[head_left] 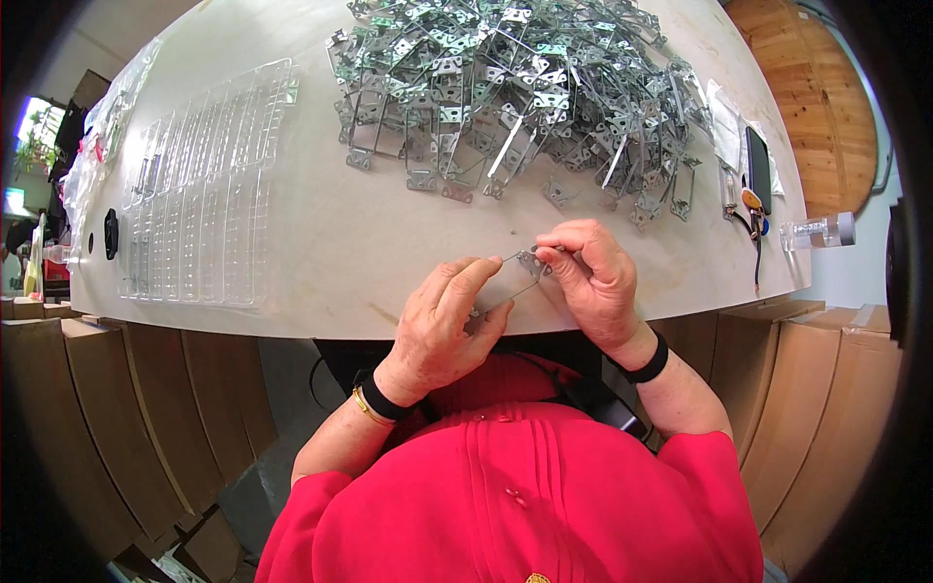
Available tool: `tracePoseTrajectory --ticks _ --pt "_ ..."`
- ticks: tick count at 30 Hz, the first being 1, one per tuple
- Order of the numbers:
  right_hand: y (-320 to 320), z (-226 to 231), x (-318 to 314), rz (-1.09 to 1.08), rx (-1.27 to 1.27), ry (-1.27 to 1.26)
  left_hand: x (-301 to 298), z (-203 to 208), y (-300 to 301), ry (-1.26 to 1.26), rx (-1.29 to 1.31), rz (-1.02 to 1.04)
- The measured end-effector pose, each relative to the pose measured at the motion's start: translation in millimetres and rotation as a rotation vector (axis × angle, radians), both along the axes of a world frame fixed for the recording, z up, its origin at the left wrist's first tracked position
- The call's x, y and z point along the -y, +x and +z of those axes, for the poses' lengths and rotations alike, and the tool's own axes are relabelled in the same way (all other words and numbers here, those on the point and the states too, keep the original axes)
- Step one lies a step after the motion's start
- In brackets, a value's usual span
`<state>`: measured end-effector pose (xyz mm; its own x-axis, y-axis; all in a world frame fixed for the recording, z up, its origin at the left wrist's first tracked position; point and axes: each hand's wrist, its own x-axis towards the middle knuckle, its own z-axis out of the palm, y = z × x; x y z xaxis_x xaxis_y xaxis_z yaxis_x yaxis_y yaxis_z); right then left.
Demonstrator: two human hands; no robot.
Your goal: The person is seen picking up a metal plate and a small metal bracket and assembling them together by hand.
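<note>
Between my two hands, just above the table's near edge, is a small metal bracket (531, 262) with thin rods running from it to the left. My right hand (595, 282) pinches its plate end between thumb and fingers. My left hand (449, 316) closes on the other end, which its fingers partly hide. Beyond my hands lies a large heap of similar grey metal brackets (452, 114), flat punched plates joined by thin rods. A few loose ones sit at the heap's near side.
Clear plastic trays (199, 233) with rows of compartments lie on the left of the white table (321, 262), beside a small black object (111, 234). At right are a dark phone-like slab (758, 170), pliers (751, 199) and a clear bottle (816, 233). Cardboard boxes (777, 379) flank me.
</note>
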<state>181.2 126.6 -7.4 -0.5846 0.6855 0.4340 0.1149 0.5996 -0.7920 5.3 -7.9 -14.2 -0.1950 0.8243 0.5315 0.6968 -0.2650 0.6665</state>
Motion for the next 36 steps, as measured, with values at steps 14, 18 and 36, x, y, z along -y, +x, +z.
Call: tracePoseTrajectory --ticks 14,18,36 --pt "0.4 1.7 0.9 -0.012 -0.010 -0.062 1.1 1.5 -0.3 -0.027 0.001 -0.009" --pt "0.4 2.1 1.5 -0.009 -0.013 -0.025 0.4 0.4 -1.0 -0.013 -0.002 -0.015" --pt "-0.2 5.0 0.4 -0.015 0.014 -0.002 0.4 0.6 -1.2 -0.008 0.002 -0.022"
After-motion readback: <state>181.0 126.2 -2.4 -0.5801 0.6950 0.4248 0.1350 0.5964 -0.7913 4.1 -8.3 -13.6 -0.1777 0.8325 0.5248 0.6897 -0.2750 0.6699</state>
